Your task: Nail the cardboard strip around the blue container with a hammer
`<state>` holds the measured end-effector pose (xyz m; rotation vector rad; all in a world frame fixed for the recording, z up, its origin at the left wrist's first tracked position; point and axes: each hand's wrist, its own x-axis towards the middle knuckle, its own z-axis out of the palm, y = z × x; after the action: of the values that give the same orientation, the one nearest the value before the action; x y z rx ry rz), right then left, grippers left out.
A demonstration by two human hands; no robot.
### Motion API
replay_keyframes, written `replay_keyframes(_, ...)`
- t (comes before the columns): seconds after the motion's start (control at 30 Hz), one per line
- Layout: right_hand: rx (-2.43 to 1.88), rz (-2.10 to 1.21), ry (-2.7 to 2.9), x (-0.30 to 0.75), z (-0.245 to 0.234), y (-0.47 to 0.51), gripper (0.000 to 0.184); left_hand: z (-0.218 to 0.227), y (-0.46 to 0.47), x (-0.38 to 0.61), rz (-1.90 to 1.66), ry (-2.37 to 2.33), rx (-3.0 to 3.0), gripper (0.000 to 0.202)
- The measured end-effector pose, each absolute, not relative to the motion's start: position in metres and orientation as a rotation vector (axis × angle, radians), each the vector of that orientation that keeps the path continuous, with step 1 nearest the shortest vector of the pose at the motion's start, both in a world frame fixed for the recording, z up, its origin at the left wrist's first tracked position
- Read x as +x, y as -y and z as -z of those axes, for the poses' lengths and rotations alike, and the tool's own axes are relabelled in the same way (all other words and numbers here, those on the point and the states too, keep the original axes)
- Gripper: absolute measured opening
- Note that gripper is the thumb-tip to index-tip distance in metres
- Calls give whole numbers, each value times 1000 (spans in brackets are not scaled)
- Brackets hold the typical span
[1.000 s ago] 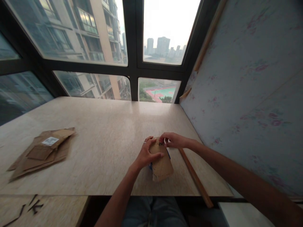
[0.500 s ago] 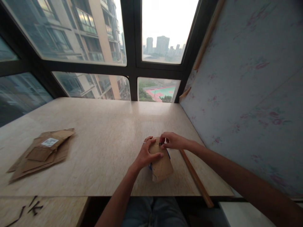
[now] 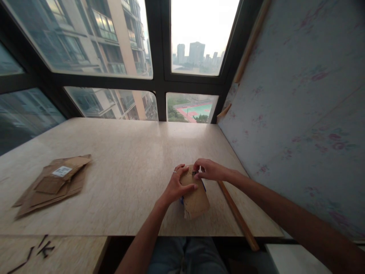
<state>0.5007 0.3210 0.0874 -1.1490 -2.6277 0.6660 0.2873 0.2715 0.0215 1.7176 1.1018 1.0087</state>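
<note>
A small brown paper envelope [image 3: 196,199] lies on the beige table [image 3: 128,160] near its front edge, with something blue showing under its edges. My left hand [image 3: 176,186] grips the envelope's left side, thumb pressed across its face; a ring shows on one finger. My right hand [image 3: 209,170] pinches the envelope's far top corner with closed fingers. Both forearms reach in from the bottom of the view.
A pile of flattened brown paper envelopes [image 3: 53,182] with a white label lies at the table's left. A long wooden stick [image 3: 238,217] lies along the table's right edge beside a floral-patterned wall panel [image 3: 299,106]. Windows stand behind the table.
Both hands stay on the envelope in nearly the same pose. Only the view has shifted very slightly.
</note>
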Motion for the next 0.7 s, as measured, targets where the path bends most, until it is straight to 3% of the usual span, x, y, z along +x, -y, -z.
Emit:
replay_keyframes(0.33,-1092,-757,2649,504,-94,-322,17,-22,-271,287,-1027,-1092,1708,73)
replay_keyframes(0.57,-1164,-626,2616,499,-95,-317,17,-22,-271,287,-1025,-1089,1693,74)
replay_keyframes(0.7,-1079,-652,2664,498,-98,-321,8,-22,-271,287,-1036,-1080,1700,73)
